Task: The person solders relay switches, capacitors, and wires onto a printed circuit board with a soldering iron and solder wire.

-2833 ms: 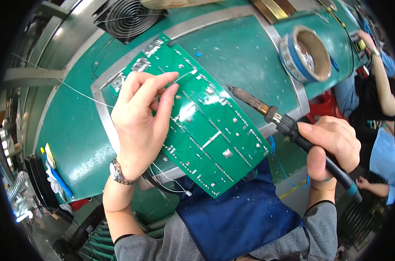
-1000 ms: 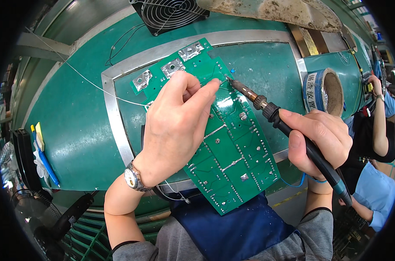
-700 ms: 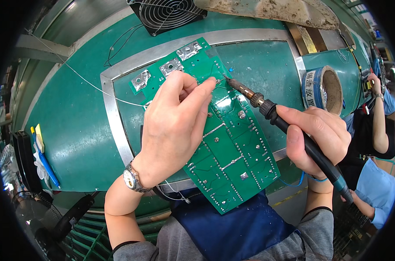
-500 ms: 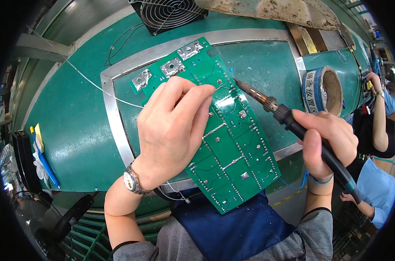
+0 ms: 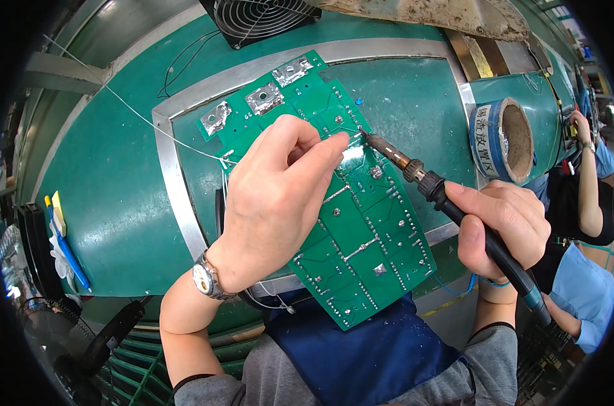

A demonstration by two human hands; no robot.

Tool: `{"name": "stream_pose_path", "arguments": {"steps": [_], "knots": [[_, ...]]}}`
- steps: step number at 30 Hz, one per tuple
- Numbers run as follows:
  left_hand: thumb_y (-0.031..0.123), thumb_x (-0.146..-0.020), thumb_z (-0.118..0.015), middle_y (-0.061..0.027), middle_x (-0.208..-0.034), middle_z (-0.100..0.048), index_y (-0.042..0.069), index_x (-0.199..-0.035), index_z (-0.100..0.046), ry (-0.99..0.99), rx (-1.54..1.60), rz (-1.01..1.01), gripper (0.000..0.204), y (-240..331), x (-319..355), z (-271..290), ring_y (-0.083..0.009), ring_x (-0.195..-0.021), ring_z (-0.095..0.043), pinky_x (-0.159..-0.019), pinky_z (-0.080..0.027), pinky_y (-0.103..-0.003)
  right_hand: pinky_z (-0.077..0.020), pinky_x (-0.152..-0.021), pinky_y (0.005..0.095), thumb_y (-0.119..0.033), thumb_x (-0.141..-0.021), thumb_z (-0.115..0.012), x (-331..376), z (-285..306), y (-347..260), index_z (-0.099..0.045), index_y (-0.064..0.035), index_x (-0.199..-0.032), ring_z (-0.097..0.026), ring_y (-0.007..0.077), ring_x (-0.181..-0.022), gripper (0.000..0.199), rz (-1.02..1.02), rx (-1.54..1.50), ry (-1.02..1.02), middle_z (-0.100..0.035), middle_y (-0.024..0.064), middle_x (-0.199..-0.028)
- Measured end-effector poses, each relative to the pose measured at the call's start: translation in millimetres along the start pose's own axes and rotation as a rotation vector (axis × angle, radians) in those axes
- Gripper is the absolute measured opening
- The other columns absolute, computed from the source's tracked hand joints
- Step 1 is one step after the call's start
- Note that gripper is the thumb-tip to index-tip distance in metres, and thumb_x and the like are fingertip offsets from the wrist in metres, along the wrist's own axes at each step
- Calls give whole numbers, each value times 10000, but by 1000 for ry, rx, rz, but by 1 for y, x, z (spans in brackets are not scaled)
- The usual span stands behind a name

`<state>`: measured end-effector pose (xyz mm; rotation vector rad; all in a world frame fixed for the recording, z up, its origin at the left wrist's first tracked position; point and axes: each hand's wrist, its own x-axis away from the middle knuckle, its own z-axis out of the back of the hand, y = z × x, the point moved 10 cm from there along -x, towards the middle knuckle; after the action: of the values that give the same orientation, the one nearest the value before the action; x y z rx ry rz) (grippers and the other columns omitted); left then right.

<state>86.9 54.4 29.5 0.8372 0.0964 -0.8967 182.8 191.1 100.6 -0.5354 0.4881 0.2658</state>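
Note:
A green circuit board [image 5: 361, 274] lies solder side up in front of me, its lower end reaching over my lap. Thin solder wire [image 5: 180, 141] comes from the upper left into my left hand [image 5: 280, 179], which is pinched on it above the board. My right hand [image 5: 503, 227] grips a soldering iron [image 5: 491, 249] like a pen. The iron's tip is at the board's right edge, close to the end of the solder; whether they touch is too small to tell. Three silvery pads [image 5: 265, 99] sit at the board's far end.
The green bench [image 5: 111, 223] carries a metal frame [image 5: 178, 183] around the board. A black fan [image 5: 263, 17] stands at the back, a tape-wrapped cardboard ring [image 5: 483, 142] at the right. A blue pen [image 5: 75, 264] lies far left. Another person [image 5: 584, 203] is at the right.
The iron's tip has moved slightly left and down, to the board's edge. My left hand has shifted a little right with the solder wire. The board has moved slightly up and left.

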Motion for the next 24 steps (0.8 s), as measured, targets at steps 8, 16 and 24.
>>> {"name": "stream_pose_path", "arguments": {"steps": [8,16,24], "knots": [[-29,-751,-711,-71,-824,-508,12,-989,-668,-7,44,-13,245,4,-1,-4,-200,-674,-544,-576,-467,-321,-434,-461,285,-108,-768,-623,3,-3,-1,-703,33,-840,-561,193,-460,178,-12,46,6,-593,74,-574],[-30,-742,-721,-51,-788,-546,38,-960,-693,39,-48,-55,230,9,0,10,-176,-657,-549,-569,-460,-300,-466,-445,261,-70,-744,-647,10,11,2,-712,21,-850,-592,172,-451,154,-15,21,44,-619,67,-567],[-31,-729,-745,-40,-797,-548,67,-979,-721,-39,-39,-44,270,13,3,-1,-134,-629,-549,-551,-447,-267,-456,-438,261,-113,-770,-646,21,12,3,-715,19,-857,-591,166,-452,173,-40,-36,36,-604,53,-554]]}}
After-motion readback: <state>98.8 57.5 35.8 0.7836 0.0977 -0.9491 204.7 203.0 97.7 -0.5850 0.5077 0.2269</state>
